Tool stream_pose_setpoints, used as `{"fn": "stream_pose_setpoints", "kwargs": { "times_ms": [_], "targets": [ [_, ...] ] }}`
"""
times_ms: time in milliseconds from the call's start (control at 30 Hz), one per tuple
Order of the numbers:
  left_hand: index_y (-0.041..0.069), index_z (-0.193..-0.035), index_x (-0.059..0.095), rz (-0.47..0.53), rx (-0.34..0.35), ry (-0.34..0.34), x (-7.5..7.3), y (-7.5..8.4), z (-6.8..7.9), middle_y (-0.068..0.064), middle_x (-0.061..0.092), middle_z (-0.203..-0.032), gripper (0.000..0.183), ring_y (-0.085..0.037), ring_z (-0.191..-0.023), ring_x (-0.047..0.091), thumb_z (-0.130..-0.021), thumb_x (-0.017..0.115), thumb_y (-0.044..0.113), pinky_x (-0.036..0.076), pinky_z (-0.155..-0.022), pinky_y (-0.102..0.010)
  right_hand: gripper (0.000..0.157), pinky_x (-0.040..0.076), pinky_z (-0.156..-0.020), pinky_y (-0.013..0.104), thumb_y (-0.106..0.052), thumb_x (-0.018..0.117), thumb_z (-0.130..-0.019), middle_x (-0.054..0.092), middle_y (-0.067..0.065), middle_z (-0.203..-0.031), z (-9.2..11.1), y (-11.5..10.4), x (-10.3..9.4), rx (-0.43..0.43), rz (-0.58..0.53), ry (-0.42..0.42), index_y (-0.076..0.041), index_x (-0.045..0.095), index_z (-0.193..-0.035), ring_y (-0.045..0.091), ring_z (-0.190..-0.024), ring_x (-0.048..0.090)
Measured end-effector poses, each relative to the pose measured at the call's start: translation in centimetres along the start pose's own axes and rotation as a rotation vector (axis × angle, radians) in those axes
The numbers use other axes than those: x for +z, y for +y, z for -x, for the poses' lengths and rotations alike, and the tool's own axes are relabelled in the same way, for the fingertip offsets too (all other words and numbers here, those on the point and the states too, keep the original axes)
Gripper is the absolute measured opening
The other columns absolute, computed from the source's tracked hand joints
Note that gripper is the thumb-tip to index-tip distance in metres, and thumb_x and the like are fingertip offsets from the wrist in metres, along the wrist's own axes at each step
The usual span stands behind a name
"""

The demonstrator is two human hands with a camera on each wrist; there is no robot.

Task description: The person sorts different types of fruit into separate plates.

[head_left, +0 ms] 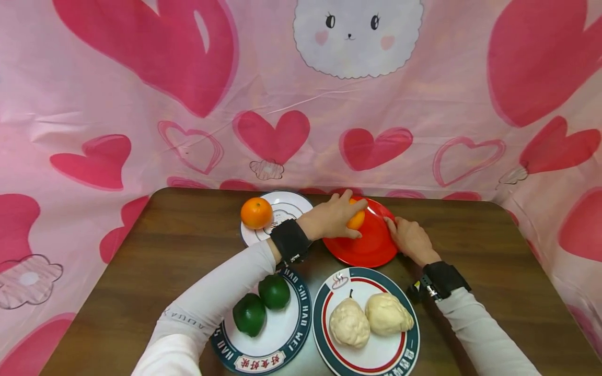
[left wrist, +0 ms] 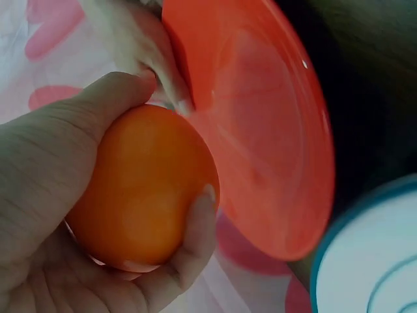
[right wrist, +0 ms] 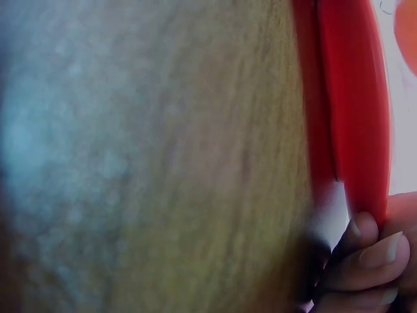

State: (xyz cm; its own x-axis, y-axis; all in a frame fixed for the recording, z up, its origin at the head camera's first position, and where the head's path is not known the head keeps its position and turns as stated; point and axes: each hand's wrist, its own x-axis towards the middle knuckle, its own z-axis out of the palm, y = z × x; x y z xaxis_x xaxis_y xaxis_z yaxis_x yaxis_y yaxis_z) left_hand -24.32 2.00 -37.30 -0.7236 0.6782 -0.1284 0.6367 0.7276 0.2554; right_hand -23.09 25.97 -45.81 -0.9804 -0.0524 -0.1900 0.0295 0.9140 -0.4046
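My left hand grips an orange over the left part of a red plate. In the left wrist view, the thumb and fingers curl round the orange, with the red plate behind it. My right hand holds that plate by its right rim. Its fingers wrap the edge of the red plate in the right wrist view. Left of the red plate is a white plate with a second orange at its left side, partly behind my left wrist.
Nearer me, a green-rimmed plate bears two dark green fruits, partly under my left forearm. Beside it, another green-rimmed plate carries two pale, lumpy pear-shaped fruits. A pink heart-print cloth hangs behind the wooden table.
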Motion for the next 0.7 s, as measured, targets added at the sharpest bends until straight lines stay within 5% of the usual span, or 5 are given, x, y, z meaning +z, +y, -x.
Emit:
{"fn": "stream_pose_setpoints", "kwargs": {
  "times_ms": [267, 700],
  "targets": [
    [0.022, -0.151, 0.033, -0.006, 0.081, -0.047, 1.4, 1.6, -1.2, -0.016, 0.035, -0.151, 0.081, -0.036, -0.131, 0.043, -0.083, 0.068, 0.050, 0.047, -0.098, -0.041, 0.052, 0.047, -0.054, 0.035, -0.048, 0.034, -0.101, 0.053, 0.010, -0.070, -0.1, -0.1, 0.0, -0.003, 0.007, 0.003, 0.000, 0.053, -0.106, 0.023, -0.055, 0.052],
    [0.023, -0.151, 0.031, -0.015, 0.115, -0.126, 3.2, 3.2, -1.7, -0.015, 0.033, -0.153, 0.081, -0.037, -0.133, 0.042, -0.084, 0.068, 0.048, 0.050, -0.093, -0.034, 0.050, 0.048, -0.055, 0.034, -0.046, 0.035, -0.102, 0.053, 0.010, -0.070, 0.1, -0.2, 0.0, -0.010, 0.024, 0.007, 0.000, 0.054, -0.106, 0.022, -0.055, 0.053]
  ]
}}
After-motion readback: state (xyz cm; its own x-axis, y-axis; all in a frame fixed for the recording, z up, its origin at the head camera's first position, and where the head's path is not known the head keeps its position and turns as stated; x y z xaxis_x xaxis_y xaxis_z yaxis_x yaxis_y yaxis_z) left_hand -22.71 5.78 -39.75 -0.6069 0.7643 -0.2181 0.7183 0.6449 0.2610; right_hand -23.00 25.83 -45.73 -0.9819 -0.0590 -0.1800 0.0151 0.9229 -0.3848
